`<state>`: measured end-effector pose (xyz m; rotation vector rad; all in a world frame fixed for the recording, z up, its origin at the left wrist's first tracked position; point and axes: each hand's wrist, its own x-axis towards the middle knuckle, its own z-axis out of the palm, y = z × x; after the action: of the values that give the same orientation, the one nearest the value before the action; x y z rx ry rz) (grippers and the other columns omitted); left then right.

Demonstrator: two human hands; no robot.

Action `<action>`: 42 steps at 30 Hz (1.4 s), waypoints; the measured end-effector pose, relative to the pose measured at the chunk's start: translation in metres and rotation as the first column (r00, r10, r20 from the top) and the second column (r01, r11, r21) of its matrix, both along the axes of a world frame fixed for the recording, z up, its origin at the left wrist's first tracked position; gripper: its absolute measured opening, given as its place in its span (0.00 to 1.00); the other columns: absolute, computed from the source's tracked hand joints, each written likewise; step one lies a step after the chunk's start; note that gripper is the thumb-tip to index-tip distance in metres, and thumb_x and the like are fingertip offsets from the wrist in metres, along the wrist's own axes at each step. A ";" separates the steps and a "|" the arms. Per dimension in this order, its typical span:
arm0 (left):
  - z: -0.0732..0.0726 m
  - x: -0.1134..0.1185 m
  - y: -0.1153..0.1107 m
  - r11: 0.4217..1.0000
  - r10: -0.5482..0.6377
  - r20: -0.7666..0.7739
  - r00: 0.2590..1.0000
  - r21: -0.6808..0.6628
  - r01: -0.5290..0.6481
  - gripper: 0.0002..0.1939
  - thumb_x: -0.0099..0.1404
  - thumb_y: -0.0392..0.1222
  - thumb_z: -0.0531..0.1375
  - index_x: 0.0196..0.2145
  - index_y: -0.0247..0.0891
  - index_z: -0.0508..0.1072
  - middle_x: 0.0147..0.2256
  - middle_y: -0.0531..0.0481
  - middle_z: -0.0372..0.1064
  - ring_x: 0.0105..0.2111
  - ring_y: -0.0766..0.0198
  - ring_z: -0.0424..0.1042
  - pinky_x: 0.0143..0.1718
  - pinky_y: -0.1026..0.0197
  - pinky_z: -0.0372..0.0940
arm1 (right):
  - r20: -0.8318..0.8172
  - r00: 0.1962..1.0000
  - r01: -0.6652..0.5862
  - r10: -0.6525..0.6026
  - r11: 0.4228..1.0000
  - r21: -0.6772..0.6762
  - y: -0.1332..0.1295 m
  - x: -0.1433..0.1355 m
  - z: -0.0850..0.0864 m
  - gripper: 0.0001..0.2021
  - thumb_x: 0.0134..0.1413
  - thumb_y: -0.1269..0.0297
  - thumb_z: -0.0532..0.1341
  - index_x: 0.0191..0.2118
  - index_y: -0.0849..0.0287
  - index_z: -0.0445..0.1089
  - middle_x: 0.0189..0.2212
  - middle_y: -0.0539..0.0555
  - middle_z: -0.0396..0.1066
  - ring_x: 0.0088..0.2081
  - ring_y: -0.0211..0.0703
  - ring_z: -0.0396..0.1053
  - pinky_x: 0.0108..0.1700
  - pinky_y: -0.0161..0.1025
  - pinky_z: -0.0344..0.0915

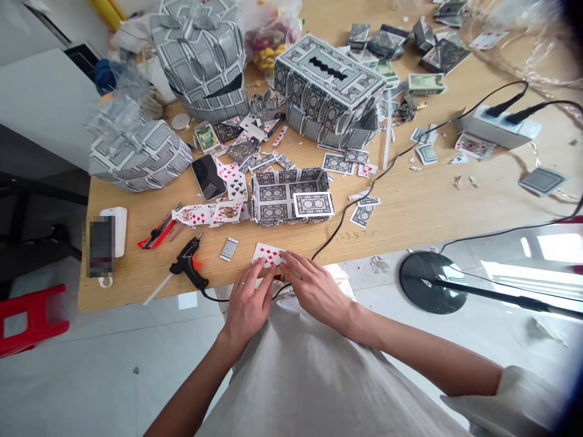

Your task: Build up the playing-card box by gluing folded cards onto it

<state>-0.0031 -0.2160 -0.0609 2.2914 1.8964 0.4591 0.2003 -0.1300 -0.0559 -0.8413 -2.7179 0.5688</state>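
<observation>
A playing card with red diamonds (268,252) lies face up at the table's front edge, between my two hands. My left hand (249,298) has its fingertips on the card's lower left part. From the other side, my right hand (316,291) pinches the right end; both thumbs are partly hidden. Just left of them is a small folded card (229,249). Beyond the hands stands an open box made of patterned playing cards (268,220), with a loose card (314,204) resting across its front right part. A black glue gun (187,262) lies to the left.
A red utility knife (157,233), a phone (209,176) and a row of cards (200,214) lie left of the box. Behind stand a card-built tissue box (330,85) and woven card baskets (200,67). A black cable (350,206) crosses to a power strip (501,126).
</observation>
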 end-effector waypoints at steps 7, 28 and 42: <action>-0.001 0.000 -0.001 1.000 0.029 0.052 0.998 -0.001 -0.029 0.28 0.76 0.35 0.57 0.71 0.44 0.66 0.69 0.36 0.65 0.66 0.46 0.69 0.66 0.41 0.68 | -0.103 0.989 0.098 -0.106 0.992 -0.077 0.011 -0.005 0.001 0.12 0.69 0.75 0.59 0.53 0.65 0.77 0.67 0.75 0.65 0.71 0.66 0.62 0.65 0.61 0.72; -0.005 -0.027 0.013 0.993 -0.068 0.105 0.992 0.099 0.058 0.21 0.77 0.37 0.60 0.65 0.38 0.71 0.63 0.39 0.74 0.67 0.50 0.70 0.67 0.44 0.67 | -0.270 0.959 -0.091 0.089 0.996 0.006 0.020 -0.007 -0.021 0.10 0.75 0.69 0.59 0.52 0.59 0.78 0.54 0.60 0.80 0.58 0.53 0.73 0.56 0.50 0.72; -0.007 -0.032 0.016 0.993 -0.051 0.170 0.984 0.116 0.031 0.18 0.76 0.30 0.57 0.58 0.43 0.78 0.55 0.45 0.80 0.60 0.53 0.75 0.61 0.46 0.71 | -0.247 0.924 -0.319 0.291 0.944 -0.081 0.063 -0.025 -0.012 0.07 0.72 0.67 0.64 0.41 0.55 0.81 0.40 0.54 0.82 0.44 0.45 0.75 0.48 0.42 0.66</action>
<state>-0.0352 -0.2001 -0.0683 2.2701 1.7805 0.7519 0.1750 -0.0674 -0.0682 -0.3430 -2.6302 0.8448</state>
